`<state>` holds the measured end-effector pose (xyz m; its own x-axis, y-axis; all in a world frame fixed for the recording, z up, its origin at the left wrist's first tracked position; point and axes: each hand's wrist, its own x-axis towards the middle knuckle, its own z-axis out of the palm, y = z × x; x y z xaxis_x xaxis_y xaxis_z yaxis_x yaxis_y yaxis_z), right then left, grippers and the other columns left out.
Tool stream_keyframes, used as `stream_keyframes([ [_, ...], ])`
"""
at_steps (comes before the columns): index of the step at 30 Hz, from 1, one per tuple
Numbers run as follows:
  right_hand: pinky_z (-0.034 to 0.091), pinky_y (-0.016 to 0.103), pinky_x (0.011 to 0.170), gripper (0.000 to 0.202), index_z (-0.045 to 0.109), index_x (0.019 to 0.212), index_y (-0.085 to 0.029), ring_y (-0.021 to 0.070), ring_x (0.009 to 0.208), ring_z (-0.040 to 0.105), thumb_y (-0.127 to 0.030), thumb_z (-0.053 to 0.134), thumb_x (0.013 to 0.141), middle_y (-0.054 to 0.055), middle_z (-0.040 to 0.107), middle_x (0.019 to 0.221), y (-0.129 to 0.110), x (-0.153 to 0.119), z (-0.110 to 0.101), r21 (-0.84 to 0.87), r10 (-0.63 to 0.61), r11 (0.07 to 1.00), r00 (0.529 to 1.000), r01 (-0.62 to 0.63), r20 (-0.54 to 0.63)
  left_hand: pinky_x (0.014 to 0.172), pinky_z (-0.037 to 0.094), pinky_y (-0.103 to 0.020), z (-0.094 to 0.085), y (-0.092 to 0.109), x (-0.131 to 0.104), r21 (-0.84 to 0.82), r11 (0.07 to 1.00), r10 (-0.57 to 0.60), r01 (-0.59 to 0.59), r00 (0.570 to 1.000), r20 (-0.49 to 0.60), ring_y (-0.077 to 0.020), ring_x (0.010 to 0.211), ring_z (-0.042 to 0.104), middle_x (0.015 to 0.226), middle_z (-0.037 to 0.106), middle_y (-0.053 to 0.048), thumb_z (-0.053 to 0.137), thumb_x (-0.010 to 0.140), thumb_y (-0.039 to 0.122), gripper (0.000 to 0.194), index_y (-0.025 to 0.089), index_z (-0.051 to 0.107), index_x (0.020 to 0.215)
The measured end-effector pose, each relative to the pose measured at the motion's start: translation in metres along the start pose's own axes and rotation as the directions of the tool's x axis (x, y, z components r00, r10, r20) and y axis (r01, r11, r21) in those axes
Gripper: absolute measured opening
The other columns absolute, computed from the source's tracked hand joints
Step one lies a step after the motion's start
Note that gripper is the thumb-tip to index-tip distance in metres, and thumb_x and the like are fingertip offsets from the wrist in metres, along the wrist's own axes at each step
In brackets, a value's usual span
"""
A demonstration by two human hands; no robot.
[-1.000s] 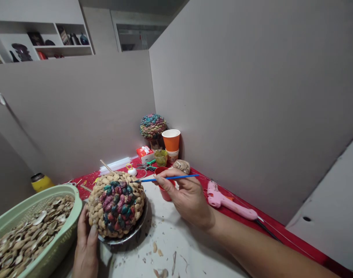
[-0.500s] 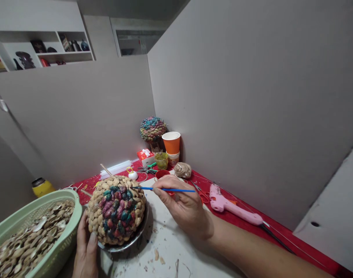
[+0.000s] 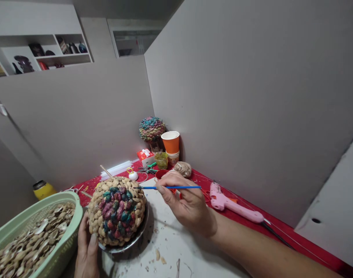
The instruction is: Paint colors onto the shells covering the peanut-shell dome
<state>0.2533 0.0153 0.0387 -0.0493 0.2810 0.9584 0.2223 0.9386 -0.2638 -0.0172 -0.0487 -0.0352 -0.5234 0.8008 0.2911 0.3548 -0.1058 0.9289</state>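
A ball covered in nut shells (image 3: 118, 210) rests in a shallow metal bowl (image 3: 127, 249). The shells facing me are painted teal, purple and red; those around them are bare tan, and wooden sticks poke out at its upper left. My left hand (image 3: 88, 247) grips the ball's lower left side, thumb in front. Between the fingertips of my right hand (image 3: 184, 200) is a thin blue paintbrush (image 3: 173, 187), held almost level. Its dark tip meets, or nearly meets, the shells at the ball's upper right.
A green basket (image 3: 75, 204) full of loose shells stands at the left. Behind are a painted shell tree (image 3: 152, 129), an orange paper cup (image 3: 171, 143) and a twine ball (image 3: 183, 169). A pink glue gun (image 3: 234, 206) lies at the right on red cloth, beside a wall.
My right hand and the paintbrush have shifted slightly right, the tip drawing back a little along the shells. My left hand and the ball keep almost the same place.
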Motion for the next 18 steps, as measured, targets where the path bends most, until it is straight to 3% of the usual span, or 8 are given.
stream_keyframes([
  [7,0.053,0.037,0.071,0.014,0.060,0.091,-0.021,0.0183,0.072,0.063,-0.008,0.055,0.092,0.004,0.069,0.077,-0.0067,0.0000,0.0004,0.002,0.010,1.000,0.999,-0.010,0.032,0.124,0.014,-0.041,-0.0024,-0.0044,0.0026,0.022,1.000,0.013,-0.013,1.000,0.014,-0.0276,0.148,0.032,0.161,0.036,-0.006,0.046,0.088,0.066,0.079,0.024,0.030,0.153],
  [15,0.053,0.039,0.073,0.015,0.062,0.098,-0.020,0.0193,0.075,0.065,-0.008,0.055,0.091,0.006,0.071,0.081,-0.0043,-0.0020,-0.0001,0.001,-0.005,1.000,1.000,0.005,0.024,0.122,0.024,-0.043,-0.0048,-0.0063,0.0053,0.032,0.999,-0.022,0.021,0.999,0.032,-0.0289,0.146,0.036,0.159,0.039,-0.007,0.047,0.088,0.067,0.080,0.025,0.029,0.154],
  [18,0.053,0.038,0.073,0.013,0.062,0.097,-0.020,0.0193,0.075,0.064,-0.009,0.055,0.092,0.006,0.070,0.080,-0.0046,-0.0018,0.0001,-0.009,0.011,1.000,1.000,-0.011,0.018,0.123,0.019,-0.045,-0.0024,-0.0017,0.0015,0.026,0.999,-0.046,0.045,0.999,0.009,-0.0295,0.147,0.034,0.159,0.038,-0.005,0.046,0.087,0.068,0.079,0.027,0.030,0.153],
])
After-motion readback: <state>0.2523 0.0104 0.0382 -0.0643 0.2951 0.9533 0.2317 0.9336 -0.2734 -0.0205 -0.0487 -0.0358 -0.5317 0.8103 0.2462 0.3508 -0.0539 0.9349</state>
